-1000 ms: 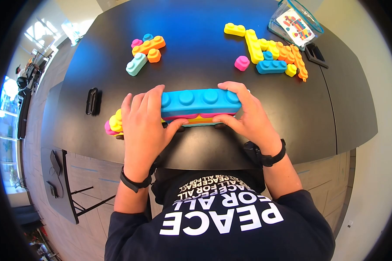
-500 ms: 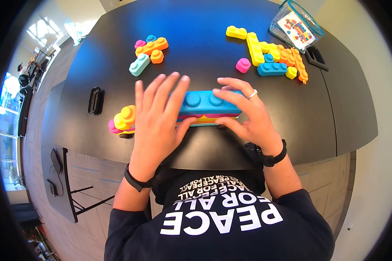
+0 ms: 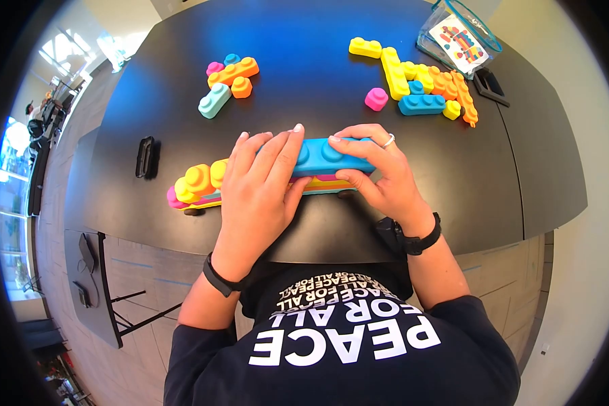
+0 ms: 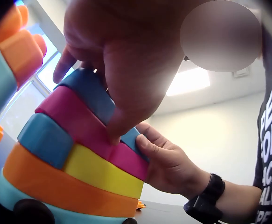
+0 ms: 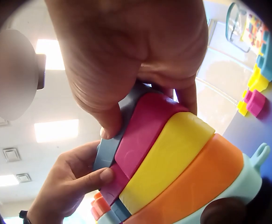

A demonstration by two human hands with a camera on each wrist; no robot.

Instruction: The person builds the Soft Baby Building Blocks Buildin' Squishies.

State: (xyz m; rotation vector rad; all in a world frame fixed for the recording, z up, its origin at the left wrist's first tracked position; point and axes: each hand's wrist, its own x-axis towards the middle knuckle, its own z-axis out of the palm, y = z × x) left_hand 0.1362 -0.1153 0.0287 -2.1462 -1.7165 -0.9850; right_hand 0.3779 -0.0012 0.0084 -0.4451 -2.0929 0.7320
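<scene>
A long blue block (image 3: 342, 161) lies on top of a layered stack of coloured blocks with dark wheels. My left hand (image 3: 260, 189) grips the blue block's left part, fingers over its far side and thumb on the near side. At the right end, my right hand (image 3: 389, 177) holds it between thumb and bent fingers. The left wrist view shows magenta (image 4: 75, 114), yellow (image 4: 103, 170) and orange (image 4: 66, 182) layers under the blue one. A light-blue base (image 5: 248, 179) is lowest in the right wrist view. Yellow blocks (image 3: 197, 178) stick up left of my left hand.
Farther back on the dark table (image 3: 298, 81) are a small group of blocks around an orange one (image 3: 233, 72), a magenta block (image 3: 376, 99) and a yellow, orange and blue group (image 3: 422, 103). A clear bag (image 3: 457, 40) and black trays (image 3: 144, 157) stand near the edges.
My left hand has moved right along the stack, its fingers lifting and then coming down again, uncovering more yellow blocks. My right hand's fingers have bent more over the blue block's end.
</scene>
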